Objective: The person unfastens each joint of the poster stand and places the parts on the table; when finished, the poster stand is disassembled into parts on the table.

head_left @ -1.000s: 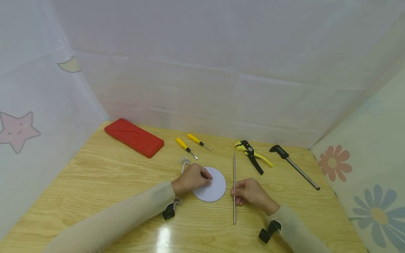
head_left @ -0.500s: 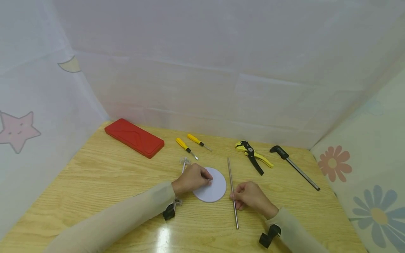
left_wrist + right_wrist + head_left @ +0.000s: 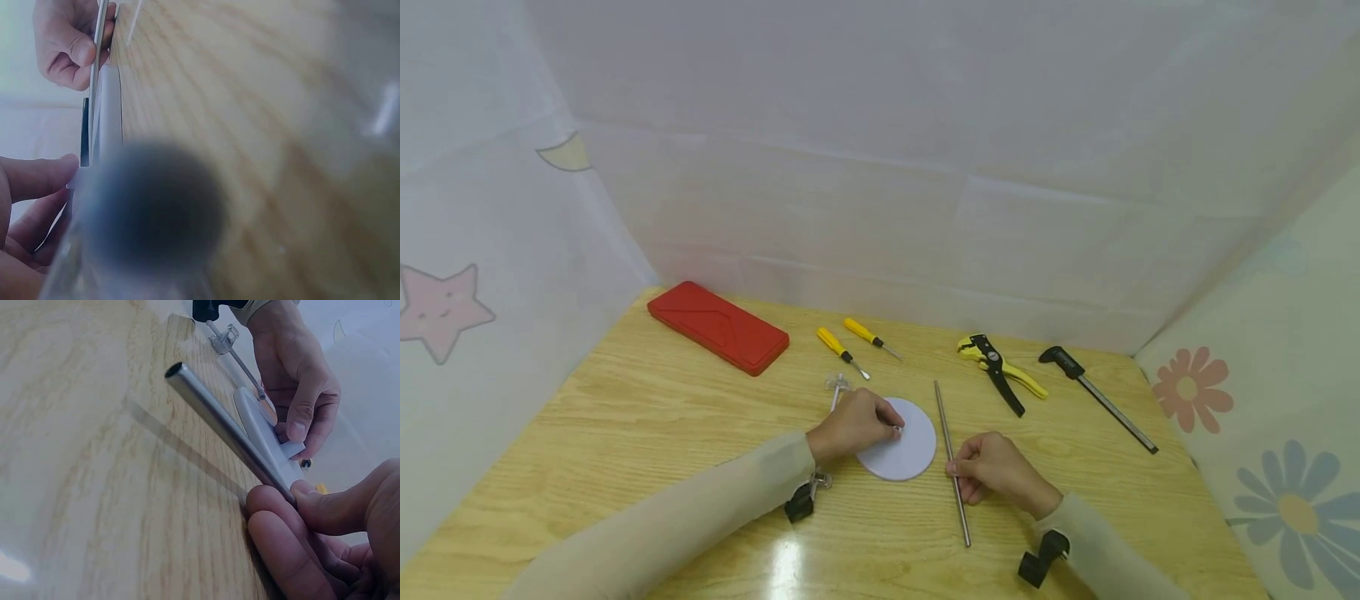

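Observation:
A white round disc (image 3: pixel 913 450) lies flat on the wooden table (image 3: pixel 625 417). My left hand (image 3: pixel 891 423) rests on its left half and pinches a small white hub (image 3: pixel 292 449) at its centre. My right hand (image 3: pixel 958 469) grips a long thin metal rod (image 3: pixel 951 462) just right of the disc. The rod lies low over the table, with its far end leaning toward the disc. In the right wrist view the rod (image 3: pixel 219 419) runs beside the disc's rim (image 3: pixel 259 428). The left wrist view is mostly blurred, but shows the disc's edge (image 3: pixel 111 112) and the rod (image 3: pixel 95 81).
A red flat case (image 3: pixel 718 326) lies at the back left. Two yellow screwdrivers (image 3: pixel 842 348) sit behind the disc. A yellow-black plier tool (image 3: pixel 1000 371) and a black-headed metal bar tool (image 3: pixel 1097 396) lie at the back right. A thin clear-ended tool (image 3: pixel 835 387) passes under my left hand. Cloth walls surround the table.
The rod has swung: its far end moved left toward the disc and its near end right. My right hand slid slightly nearer with it. My left hand has stayed put.

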Motion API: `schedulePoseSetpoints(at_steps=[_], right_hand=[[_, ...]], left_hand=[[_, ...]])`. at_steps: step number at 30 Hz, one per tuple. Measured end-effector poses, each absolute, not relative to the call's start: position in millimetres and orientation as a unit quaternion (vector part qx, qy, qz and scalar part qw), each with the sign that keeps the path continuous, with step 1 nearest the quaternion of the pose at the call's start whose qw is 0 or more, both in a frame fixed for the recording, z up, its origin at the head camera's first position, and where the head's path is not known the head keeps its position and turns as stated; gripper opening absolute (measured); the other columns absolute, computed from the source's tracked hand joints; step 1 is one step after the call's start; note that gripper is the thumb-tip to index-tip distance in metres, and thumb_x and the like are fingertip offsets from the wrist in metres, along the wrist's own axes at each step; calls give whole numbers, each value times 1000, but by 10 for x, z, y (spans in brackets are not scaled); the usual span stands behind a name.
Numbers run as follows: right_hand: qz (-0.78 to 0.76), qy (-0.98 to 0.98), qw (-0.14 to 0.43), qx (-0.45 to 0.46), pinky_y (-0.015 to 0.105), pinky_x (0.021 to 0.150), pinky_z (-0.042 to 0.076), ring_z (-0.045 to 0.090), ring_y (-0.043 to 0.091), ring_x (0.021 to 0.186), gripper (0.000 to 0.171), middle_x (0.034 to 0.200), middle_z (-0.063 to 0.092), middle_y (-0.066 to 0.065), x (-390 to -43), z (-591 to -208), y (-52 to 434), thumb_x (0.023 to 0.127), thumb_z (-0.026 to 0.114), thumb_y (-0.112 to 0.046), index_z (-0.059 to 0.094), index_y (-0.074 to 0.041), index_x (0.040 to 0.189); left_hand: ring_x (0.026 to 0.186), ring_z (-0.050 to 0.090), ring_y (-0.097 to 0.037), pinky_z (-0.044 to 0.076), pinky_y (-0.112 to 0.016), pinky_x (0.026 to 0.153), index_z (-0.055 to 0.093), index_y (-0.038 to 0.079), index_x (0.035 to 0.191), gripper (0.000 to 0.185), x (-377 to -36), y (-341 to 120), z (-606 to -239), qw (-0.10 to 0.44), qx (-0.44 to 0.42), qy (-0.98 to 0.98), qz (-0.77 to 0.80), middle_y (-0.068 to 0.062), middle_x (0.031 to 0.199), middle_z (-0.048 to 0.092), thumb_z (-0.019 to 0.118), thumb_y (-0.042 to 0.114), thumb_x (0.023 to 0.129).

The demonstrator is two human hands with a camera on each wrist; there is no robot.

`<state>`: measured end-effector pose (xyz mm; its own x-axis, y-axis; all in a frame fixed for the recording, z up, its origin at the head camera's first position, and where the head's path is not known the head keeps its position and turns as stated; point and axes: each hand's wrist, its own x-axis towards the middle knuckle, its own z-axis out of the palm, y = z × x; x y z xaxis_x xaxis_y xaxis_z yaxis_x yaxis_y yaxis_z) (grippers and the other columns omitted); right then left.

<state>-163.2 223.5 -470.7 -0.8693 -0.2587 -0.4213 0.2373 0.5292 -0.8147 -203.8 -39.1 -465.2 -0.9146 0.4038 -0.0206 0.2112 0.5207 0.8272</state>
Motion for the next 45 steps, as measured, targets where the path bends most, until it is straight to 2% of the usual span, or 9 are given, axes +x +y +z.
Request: schedulePoseSetpoints(at_steps=[9, 22, 33, 42, 45], right_hand=[[-489, 830, 267, -20, 29, 51, 58, 66, 10, 52, 20, 63, 69, 4, -1638, -4711, 2229, 92, 74, -18, 68, 0, 84], [-460, 850, 255, -39, 32, 51, 59, 68, 12, 53, 19, 66, 72, 5, -1636, -4722, 2219, 92, 74, -18, 69, -3, 82], [-454, 858, 238, -46, 33, 51, 59, 68, 12, 53, 22, 66, 72, 5, -1646, -4746, 2207, 92, 74, -21, 67, -4, 80], [-436, 873, 206, -69, 33, 50, 59, 66, 13, 52, 26, 64, 69, 4, -1704, -4727, 2234, 94, 73, -25, 65, -5, 79], [-413, 892, 163, -91, 29, 47, 55, 62, 11, 50, 25, 61, 67, 1, -1705, -4707, 2230, 94, 72, -25, 65, -7, 78]], left_hand=[[83, 68, -7, 55, -19, 65, 82, 10, 91, 10, -2037, -397, -4643, 104, 180, 867, 454, -1, 88, 80, 79, 10, 81], [82, 68, -8, 56, -20, 65, 82, 10, 92, 11, -2044, -393, -4631, 99, 186, 871, 443, -1, 88, 79, 79, 11, 81], [83, 68, -7, 57, -21, 70, 80, 7, 97, 16, -2057, -454, -4630, 113, 188, 866, 449, -2, 92, 79, 77, 11, 83], [86, 67, -9, 56, -22, 73, 79, 9, 98, 14, -2054, -513, -4586, 109, 166, 864, 462, 0, 94, 77, 77, 17, 86], [86, 66, -9, 56, -22, 72, 79, 12, 97, 12, -2051, -549, -4550, 108, 162, 861, 470, 0, 95, 76, 76, 18, 88]])
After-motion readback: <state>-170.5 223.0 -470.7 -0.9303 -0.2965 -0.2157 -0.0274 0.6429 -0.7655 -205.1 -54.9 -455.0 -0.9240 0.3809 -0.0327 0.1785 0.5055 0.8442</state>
